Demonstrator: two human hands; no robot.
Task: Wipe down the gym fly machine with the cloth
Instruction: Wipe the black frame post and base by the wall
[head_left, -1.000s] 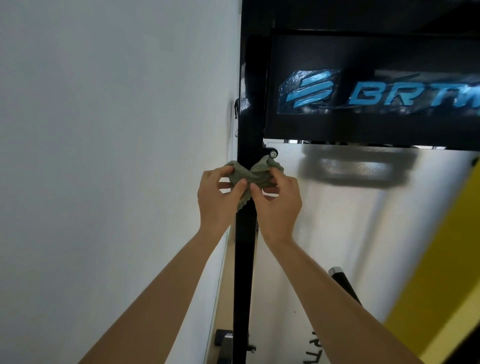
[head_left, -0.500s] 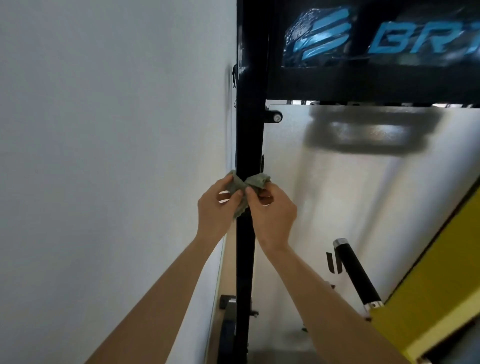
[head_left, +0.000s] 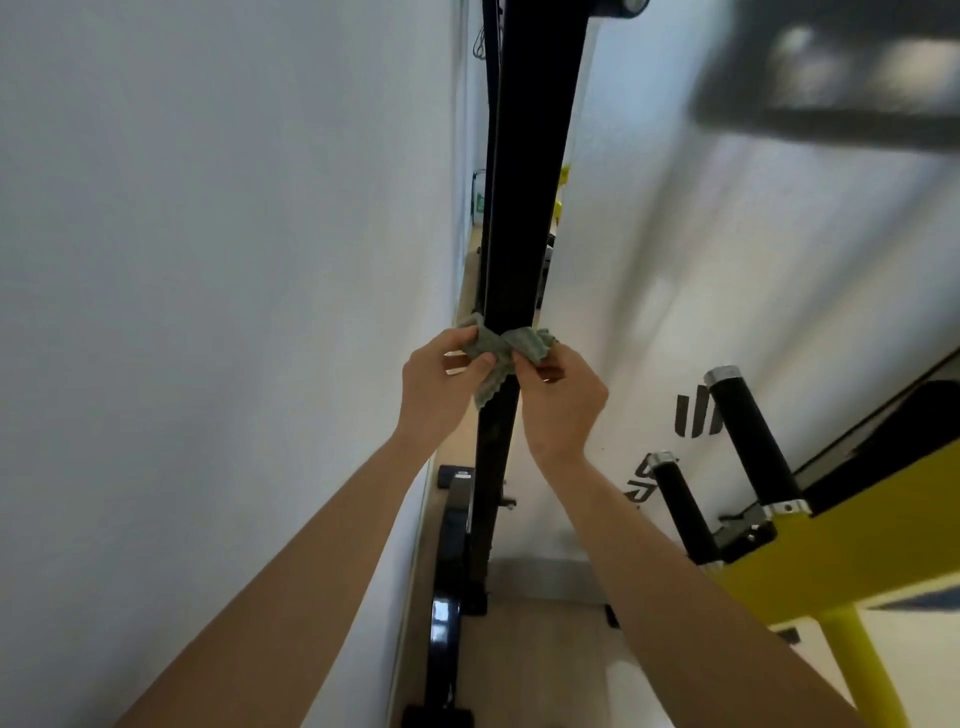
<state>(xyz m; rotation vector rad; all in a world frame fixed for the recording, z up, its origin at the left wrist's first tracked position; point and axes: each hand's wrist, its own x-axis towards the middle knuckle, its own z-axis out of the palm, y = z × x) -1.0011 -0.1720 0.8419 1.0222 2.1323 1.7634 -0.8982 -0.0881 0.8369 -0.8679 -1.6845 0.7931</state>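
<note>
The cloth (head_left: 501, 353), a grey-green ribbed rag, is wrapping around the black upright post (head_left: 524, 208) of the fly machine, roughly midway along the stretch of post in view, with its two ends crossing on the near face. Nearest the camera, two bare forearms are reaching up and forward from the bottom edge. The left hand (head_left: 441, 387) is pinching one end of the cloth between thumb and fingers on the left side of the post, and a loose tail is hanging down just under that thumb. The right hand (head_left: 563, 400) is pinching the other, bunched end on the right side of the post, fingers curled in tight. Both hands are sitting just beside the post, with the cloth pulled against it.

Below the hands, the post is running down to a glossy black base bar (head_left: 447, 597) lying along the foot of the white wall (head_left: 208, 260) on the left. To the right, two black foam-covered handles (head_left: 753, 436) with silver end caps are angling up from a yellow frame arm (head_left: 831, 566) near the right edge. Behind them, a pale shroud panel (head_left: 701, 260) is carrying dark lettering, partly hidden by the handles. Farther up, a dark blurred shape is showing on the panel near the top right corner.
</note>
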